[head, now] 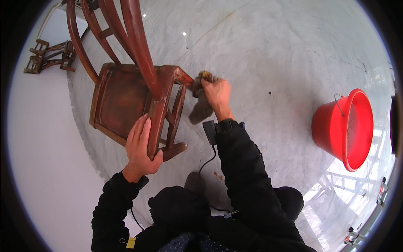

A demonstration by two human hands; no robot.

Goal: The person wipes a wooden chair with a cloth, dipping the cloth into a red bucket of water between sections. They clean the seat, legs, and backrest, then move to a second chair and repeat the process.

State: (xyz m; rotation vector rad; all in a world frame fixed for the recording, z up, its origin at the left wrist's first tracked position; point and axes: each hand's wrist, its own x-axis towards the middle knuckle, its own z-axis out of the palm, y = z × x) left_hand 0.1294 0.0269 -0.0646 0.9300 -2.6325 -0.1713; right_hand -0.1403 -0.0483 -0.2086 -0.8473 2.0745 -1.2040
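Note:
A reddish-brown wooden chair point(122, 97) with a worn, darkened seat and a curved back stands before me, tilted in the view. My left hand point(141, 148) grips the near corner of the seat frame, fingers flat on top and thumb over the side edge. In my right hand point(217, 93) is a bunched, grey-brown cloth point(201, 110), blurred, its loose end hanging down. The cloth meets the far end of a chair leg point(184, 77), whose tip it hides. Whether it wraps the leg fully cannot be told.
A red plastic bucket point(327, 129) with a wire handle stands on the grey floor point(267, 56) at right, apparently holding liquid. More wooden furniture point(52, 56) is by the white wall point(41, 126) at left. A black cable point(207, 163) hangs from my right wrist.

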